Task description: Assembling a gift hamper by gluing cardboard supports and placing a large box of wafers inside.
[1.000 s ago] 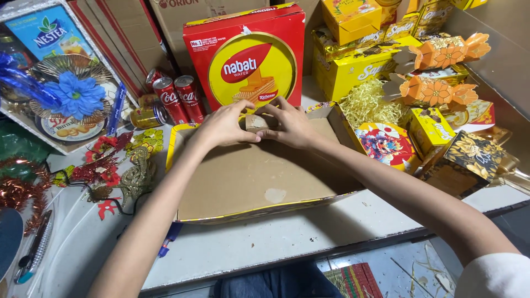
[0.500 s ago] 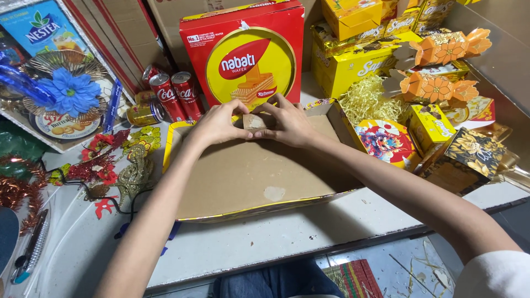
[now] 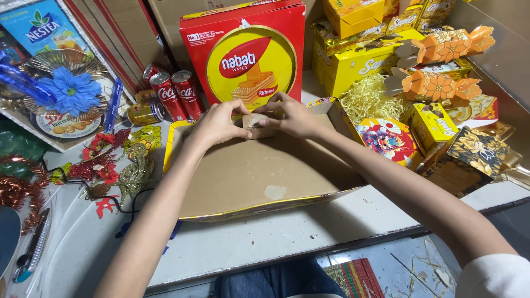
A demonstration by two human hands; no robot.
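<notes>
Hands have barely shifted since the earlier frames: the left hand and right hand stay together at the far edge of the flat brown cardboard tray with yellow rim, which lies mid-worktop. Fingers of both pinch a small upright cardboard flap between them. Just behind stands the red square wafer tin; red drink cans stand left of it.

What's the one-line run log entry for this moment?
left hand and right hand: pinching small cardboard flap | flat cardboard tray: on white table | red wafer box: upright behind
</notes>
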